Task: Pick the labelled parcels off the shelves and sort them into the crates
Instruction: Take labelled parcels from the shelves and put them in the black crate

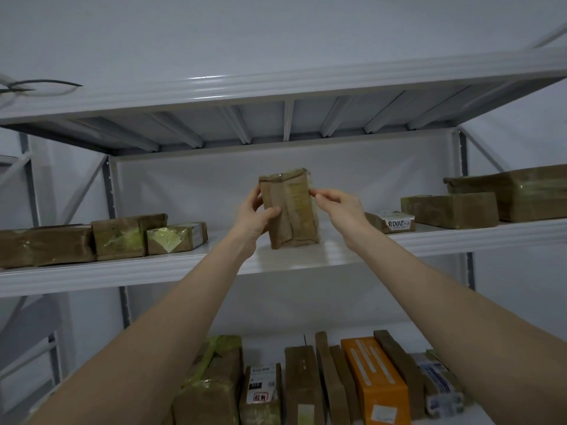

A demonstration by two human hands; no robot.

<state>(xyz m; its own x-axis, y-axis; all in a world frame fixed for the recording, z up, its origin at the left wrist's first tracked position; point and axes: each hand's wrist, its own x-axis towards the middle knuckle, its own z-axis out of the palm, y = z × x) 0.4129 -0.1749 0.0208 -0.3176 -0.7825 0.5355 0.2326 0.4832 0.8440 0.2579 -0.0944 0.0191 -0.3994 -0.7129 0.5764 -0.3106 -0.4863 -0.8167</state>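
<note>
Facing a pale grey wall in a dim room, with a white metal shelving unit standing against it. Looking up at the ribbed underside of the top shelf and across at the flat white middle shelf.

Counting six resting parcels on the middle shelf. Finding a left group of three brown ones sitting side by side and touching. Finding a right group of three stepping up in size toward the right, the smallest parcel bearing a white label with large dark digits. Counting about eight more in a lower row, standing on edge and packed close. Picking out among them one orange box, one green-taped parcel and one white-labelled parcel.

Holding a seventh, the held parcel, brown and taped, upright over the bare middle stretch of the middle shelf, well apart from both groups. Not telling whether its lower edge is resting on the shelf or hanging just above.

Gripping its left edge with the left hand, with the thumb across the front and the fingers curling behind. Pinching its upper right edge with the right hand, between the tips of the fingers.

Noting one loop of dark cables at the top shelf's left end.
</note>
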